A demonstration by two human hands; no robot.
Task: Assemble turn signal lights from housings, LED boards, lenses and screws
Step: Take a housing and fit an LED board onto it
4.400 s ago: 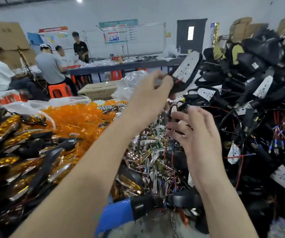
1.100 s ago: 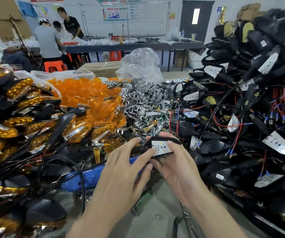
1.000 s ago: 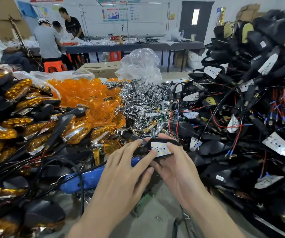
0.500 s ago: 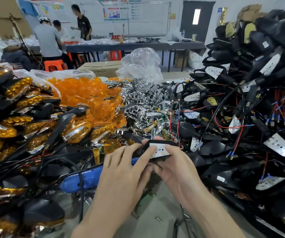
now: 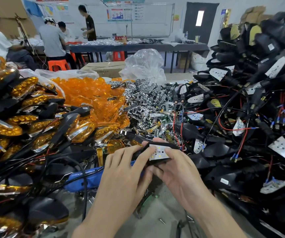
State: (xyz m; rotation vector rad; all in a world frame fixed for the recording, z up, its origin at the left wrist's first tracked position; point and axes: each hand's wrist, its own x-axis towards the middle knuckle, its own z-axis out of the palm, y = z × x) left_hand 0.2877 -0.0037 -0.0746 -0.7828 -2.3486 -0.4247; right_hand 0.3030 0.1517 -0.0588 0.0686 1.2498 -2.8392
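Both my hands hold one black turn signal housing (image 5: 162, 145) with a white LED board (image 5: 159, 152) in it, low in the middle of the view. My left hand (image 5: 126, 172) grips its left end, a fingertip on the board. My right hand (image 5: 177, 170) grips its right end, a fingertip pressing the board's right edge. Orange lenses (image 5: 86, 93) are heaped behind to the left, chrome reflectors (image 5: 147, 103) in the middle. Black housings with boards and wires (image 5: 251, 117) are piled high on the right. A loose screw (image 5: 162, 221) lies on the table.
Finished lights with amber lenses (image 5: 18, 121) are stacked on the left. A blue-handled tool (image 5: 85, 179) lies under cables in front of them. A clear plastic bag (image 5: 145, 66) and a cardboard box (image 5: 104, 68) stand behind. Several people work at a far table (image 5: 138, 47).
My left hand carried the housing down from high up into both hands. Over the last second my fingertips have shifted on the board; the housing stays in place.
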